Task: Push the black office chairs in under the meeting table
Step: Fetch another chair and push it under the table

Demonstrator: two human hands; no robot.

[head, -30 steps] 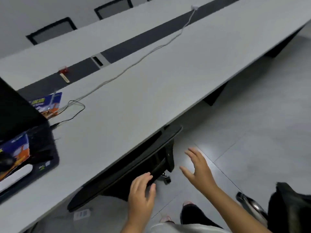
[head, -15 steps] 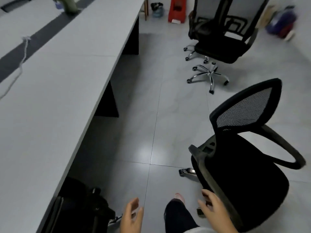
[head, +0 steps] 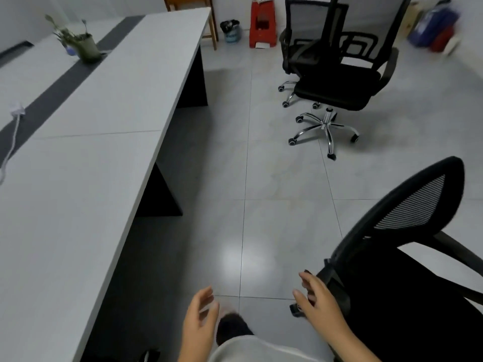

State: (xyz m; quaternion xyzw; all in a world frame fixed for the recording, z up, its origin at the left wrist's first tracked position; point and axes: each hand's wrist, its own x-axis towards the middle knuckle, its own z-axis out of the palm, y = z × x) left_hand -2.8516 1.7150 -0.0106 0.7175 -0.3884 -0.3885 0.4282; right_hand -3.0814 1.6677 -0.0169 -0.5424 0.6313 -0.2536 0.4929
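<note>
The long grey meeting table (head: 86, 163) runs along the left, with a dark strip down its middle. A black mesh-back office chair (head: 407, 257) stands at the lower right, out on the tiled floor. My right hand (head: 317, 301) is open at that chair's near armrest, fingers spread, just at its edge. My left hand (head: 200, 322) hangs open over the floor near the bottom middle, holding nothing. Two more black office chairs (head: 337, 74) stand together farther back on the right, away from the table.
A potted plant (head: 83, 45) and a white cable with a charger (head: 15, 113) lie on the table. At the far wall stand a red stool (head: 262, 24), a small bin (head: 231, 31), a wooden chair and bags (head: 436, 27). Black table legs (head: 159, 197) stand underneath.
My view has swung right, from the chair tucked under the table to the chairs out on the floor. My right hand has come up to the near chair's armrest.
</note>
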